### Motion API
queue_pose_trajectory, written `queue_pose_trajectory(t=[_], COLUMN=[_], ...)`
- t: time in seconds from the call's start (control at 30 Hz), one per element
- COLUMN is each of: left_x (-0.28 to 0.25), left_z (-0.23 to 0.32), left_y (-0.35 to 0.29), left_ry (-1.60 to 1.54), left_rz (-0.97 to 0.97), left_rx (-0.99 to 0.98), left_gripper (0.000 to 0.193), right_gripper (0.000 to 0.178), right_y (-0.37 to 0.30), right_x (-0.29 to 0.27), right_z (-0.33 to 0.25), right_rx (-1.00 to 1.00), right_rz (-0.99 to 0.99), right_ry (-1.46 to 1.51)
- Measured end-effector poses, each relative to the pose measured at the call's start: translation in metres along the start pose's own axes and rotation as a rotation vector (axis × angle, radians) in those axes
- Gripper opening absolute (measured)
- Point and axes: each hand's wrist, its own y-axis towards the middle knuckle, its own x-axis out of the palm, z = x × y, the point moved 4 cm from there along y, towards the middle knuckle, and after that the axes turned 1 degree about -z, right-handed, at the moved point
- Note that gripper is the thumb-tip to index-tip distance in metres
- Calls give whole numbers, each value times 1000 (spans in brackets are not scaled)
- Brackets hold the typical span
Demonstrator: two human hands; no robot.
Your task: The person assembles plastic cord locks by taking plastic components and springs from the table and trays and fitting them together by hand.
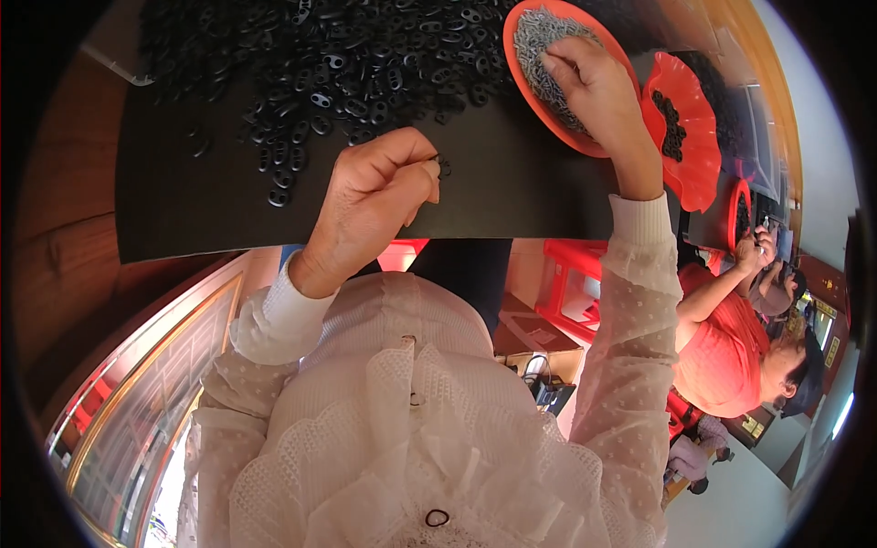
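My left hand [376, 196] is closed above the near part of the dark table, its thumb and fingers pinched together. A small black part [444, 166] pokes out at its fingertips; most of it is hidden. My right hand [598, 96] is over an orange-red oval bowl [523, 80], thumb and fingertips together at a heap of small grey metal screws [541, 35]. Whatever lies between those fingertips cannot be made out. Beyond my left hand spreads a big pile of black oval plastic pieces with two holes [375, 78], a few lying loose at its near edge.
To the right of the bowl stands a red wavy-edged dish [696, 178] with small dark rings [673, 132]. Farther right, a person in a red shirt [726, 352] works by another red dish [734, 215]. A cardboard box [539, 338] and red stools [557, 288] are below the table.
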Motion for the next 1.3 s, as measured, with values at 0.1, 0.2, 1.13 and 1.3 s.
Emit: queue_pose_trajectory(t=[0.1,0.2,1.13,1.3], left_x=[-1,-2,-5,-6], left_z=[-3,-3,-3,-2], left_y=[1,1,2,1], left_ry=[36,28,-126,-124], left_rz=[-37,-47,21,41], left_rx=[32,35,10,-4], left_gripper=[15,15,11,11], right_gripper=[16,17,22,20], right_y=[0,-2,-21,-24], right_x=[1,6,-20,-19], right_z=[-6,-3,11,10], right_rx=[15,-1,297,332], right_rz=[-93,-124,9,-4], right_ry=[-113,-103,363,401])
